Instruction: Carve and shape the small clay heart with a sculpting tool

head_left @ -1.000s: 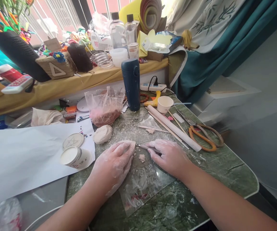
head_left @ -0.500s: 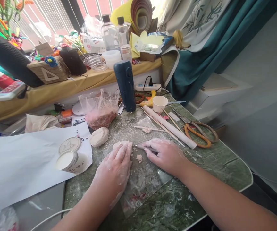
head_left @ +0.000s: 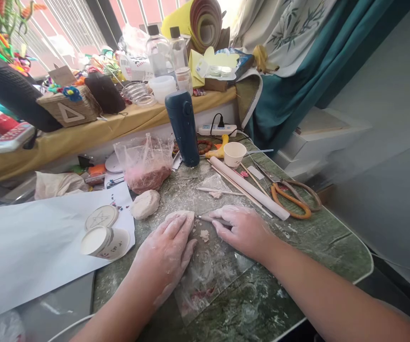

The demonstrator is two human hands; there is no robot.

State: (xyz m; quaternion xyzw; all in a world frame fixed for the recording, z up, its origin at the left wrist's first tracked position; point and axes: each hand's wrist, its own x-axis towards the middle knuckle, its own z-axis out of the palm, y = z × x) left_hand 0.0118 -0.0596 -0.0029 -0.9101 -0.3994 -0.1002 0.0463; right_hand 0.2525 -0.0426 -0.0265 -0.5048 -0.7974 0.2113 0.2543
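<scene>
My left hand (head_left: 165,251) lies flat, fingers stretched out, pressing on a flat slab of pale clay (head_left: 180,216) that rests on a clear plastic sheet (head_left: 212,266). My right hand (head_left: 244,230) is closed round a thin metal tool (head_left: 208,219) whose tip points left and touches the slab's right edge. A small clay scrap (head_left: 204,234) lies between the hands. Both hands are dusted white.
A lump of clay (head_left: 144,204) and a bag of pink clay (head_left: 146,164) sit behind the left hand. A white roller (head_left: 247,187), sticks, orange-handled scissors (head_left: 293,199), a paper cup (head_left: 234,154) and a blue bottle (head_left: 182,128) stand on the right. White paper (head_left: 30,237) with round lids lies left.
The left hand has slid back toward me a little, baring more of the slab's far end. The camera has shifted slightly; the right hand keeps the tool at the slab's edge.
</scene>
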